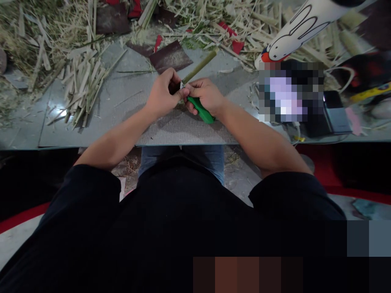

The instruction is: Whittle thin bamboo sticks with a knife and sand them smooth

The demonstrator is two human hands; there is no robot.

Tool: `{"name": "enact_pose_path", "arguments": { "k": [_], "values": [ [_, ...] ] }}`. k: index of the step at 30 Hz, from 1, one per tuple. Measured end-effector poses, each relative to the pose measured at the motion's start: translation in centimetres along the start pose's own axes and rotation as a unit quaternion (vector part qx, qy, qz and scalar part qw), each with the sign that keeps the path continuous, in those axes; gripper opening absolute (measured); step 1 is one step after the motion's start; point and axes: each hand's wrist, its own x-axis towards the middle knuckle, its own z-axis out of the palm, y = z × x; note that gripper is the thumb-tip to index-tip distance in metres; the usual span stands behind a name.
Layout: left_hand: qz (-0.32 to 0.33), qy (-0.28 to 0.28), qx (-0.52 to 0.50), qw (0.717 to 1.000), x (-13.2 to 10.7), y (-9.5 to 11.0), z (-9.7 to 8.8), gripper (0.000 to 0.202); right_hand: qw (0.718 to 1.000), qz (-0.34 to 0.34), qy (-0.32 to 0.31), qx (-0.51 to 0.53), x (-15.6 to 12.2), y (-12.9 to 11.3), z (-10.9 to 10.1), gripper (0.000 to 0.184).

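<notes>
My right hand (210,97) is closed around a green-handled knife (204,112); its ribbed grip points down toward the table edge. A short bit of bright metal shows between my hands at the handle's upper end. My left hand (163,95) is closed at the near end of a greenish-brown stalk strip (200,66), which slants up and away to the right. The fingertips of both hands meet there, so the exact contact of metal and stalk is hidden. Beneath them lies a grey textured mat (171,128).
A bundle of pale cut strips (84,87) lies to the left. Dark sandpaper-like sheets (171,57) and heaped shavings (201,16) are beyond my hands. On the right are a white cup with a rabbit drawing (301,30), a phone (336,110) and a yellow-and-black tool (371,91).
</notes>
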Motion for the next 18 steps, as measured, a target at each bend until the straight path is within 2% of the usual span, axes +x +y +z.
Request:
{"name": "enact_pose_path", "arguments": {
  "k": [4, 8, 12, 18],
  "values": [
    [0.007, -0.01, 0.002, 1.0, -0.4, 0.7, -0.1, 0.061, 1.0, -0.012, -0.005, -0.004, 0.1, 0.1, 0.0, 0.062],
    [0.006, 0.021, 0.014, 1.0, -0.3, 0.5, -0.2, 0.063, 0.998, -0.056, 0.037, 0.006, -0.3, 0.1, 0.3, 0.062],
    [-0.012, 0.01, 0.056, 0.998, -0.1, 0.0, -0.5, 0.059, 0.996, -0.071, 0.056, 0.011, -0.4, 0.0, 0.4, 0.06],
    [0.012, -0.033, 0.006, 0.999, -0.8, 1.5, -0.8, 0.041, 1.0, -0.015, -0.02, 0.017, -0.3, -0.7, 0.0, 0.068]
  ]
}}
